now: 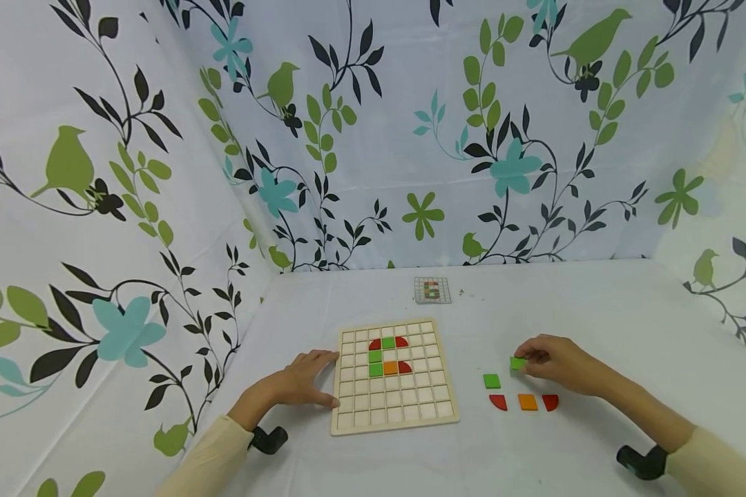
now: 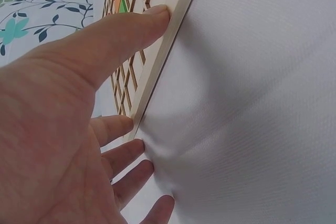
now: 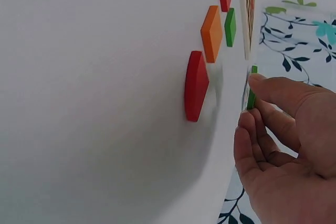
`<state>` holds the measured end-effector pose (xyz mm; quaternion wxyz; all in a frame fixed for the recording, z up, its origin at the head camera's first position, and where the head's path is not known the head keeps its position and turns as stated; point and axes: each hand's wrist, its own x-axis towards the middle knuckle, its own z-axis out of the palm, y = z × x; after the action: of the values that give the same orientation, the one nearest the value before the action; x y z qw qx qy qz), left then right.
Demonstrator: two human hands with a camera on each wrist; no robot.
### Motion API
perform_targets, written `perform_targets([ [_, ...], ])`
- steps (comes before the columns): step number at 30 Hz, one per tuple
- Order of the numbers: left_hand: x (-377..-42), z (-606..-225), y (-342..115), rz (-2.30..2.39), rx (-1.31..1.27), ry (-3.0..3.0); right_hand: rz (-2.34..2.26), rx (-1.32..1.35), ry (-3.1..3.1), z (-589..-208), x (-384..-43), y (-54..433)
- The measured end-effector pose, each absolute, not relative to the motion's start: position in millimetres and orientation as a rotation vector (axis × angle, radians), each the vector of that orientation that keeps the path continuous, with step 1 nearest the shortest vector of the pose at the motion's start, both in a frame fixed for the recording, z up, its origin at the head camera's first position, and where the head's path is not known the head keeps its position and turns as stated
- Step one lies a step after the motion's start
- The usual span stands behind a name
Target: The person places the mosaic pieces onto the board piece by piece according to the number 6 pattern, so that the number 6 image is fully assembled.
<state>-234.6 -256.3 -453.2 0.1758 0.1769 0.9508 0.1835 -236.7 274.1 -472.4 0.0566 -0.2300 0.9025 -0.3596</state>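
Note:
A wooden grid board point(image 1: 394, 399) lies on the table. My left hand point(image 1: 301, 379) is at its left edge, thumb on the rim and extended fingers along the side. Several tiles sit in its cells: red quarter-rounds point(image 1: 405, 367), green squares point(image 1: 376, 370) and an orange square point(image 1: 390, 368). Right of the board, my right hand point(image 1: 559, 364) pinches a green square tile point(image 3: 252, 95) between thumb and fingers. Near this hand lie another green square tile point(image 1: 492, 381), an orange square tile point(image 1: 528, 402) and two red quarter-round tiles point(image 1: 550, 402).
Behind the board lies a small card point(image 1: 432, 290) printed with a grid and a coloured pattern. A white cloth covers the table point(image 1: 572, 297). Leaf-and-bird printed curtains point(image 1: 385, 138) hang at the back and sides.

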Motion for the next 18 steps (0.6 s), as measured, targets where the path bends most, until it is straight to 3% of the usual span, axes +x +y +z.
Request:
perform_targets([
  [18,-233.8,-451.0,-255.3,0.525,0.512,2.701,-1.142,-0.745,2.670,-460.5,-251.2,194.7],
])
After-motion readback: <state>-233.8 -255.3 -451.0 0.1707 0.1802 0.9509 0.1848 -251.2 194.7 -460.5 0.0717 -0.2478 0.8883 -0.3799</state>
